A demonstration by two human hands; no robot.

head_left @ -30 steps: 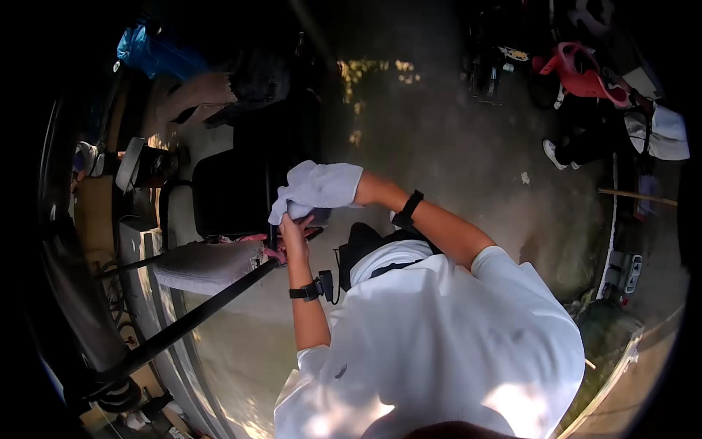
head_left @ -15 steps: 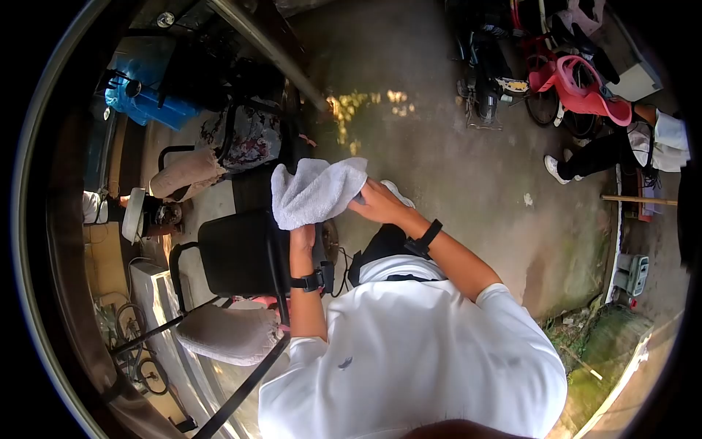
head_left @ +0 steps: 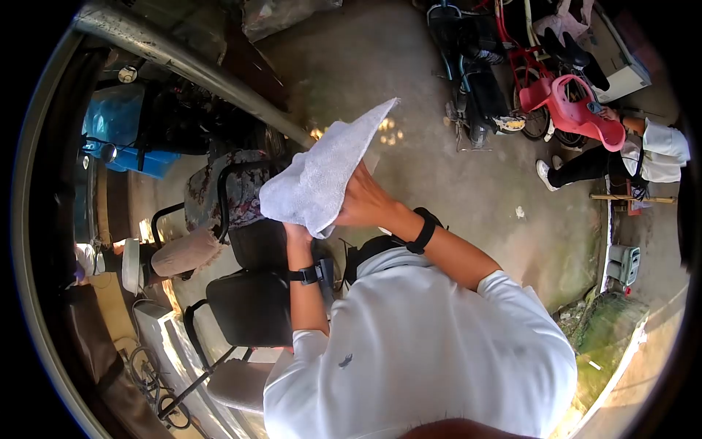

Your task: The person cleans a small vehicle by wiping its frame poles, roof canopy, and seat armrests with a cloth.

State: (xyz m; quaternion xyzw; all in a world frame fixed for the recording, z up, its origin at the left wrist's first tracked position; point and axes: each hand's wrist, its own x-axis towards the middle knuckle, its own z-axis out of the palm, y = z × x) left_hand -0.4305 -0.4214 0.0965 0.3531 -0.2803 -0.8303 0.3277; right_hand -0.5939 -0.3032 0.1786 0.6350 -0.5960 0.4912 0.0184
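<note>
A white terry towel [head_left: 318, 175] is held up in front of me between both hands, one corner pointing up and away to the right. My right hand [head_left: 363, 197] grips its right edge, with the fingers partly behind the cloth. From below, my left hand [head_left: 296, 233] holds the towel's lower left part, and the cloth hides most of its fingers. Each wrist wears a black strap. Beyond the towel runs a thick metal pole [head_left: 197, 69], its lower end close to the cloth in this view.
Black-backed chairs [head_left: 248, 307] and a flower-patterned cushion [head_left: 208, 190] stand to the left. At the upper right are a parked electric bike [head_left: 475, 95] and a bicycle with a pink child seat [head_left: 567, 110]. Another person [head_left: 654, 150] stands beside it, a hand near the seat.
The towel has gone from bunched to more spread, its corner now raised to the upper right. My right hand has turned and shifted slightly down; the view has also shifted.
</note>
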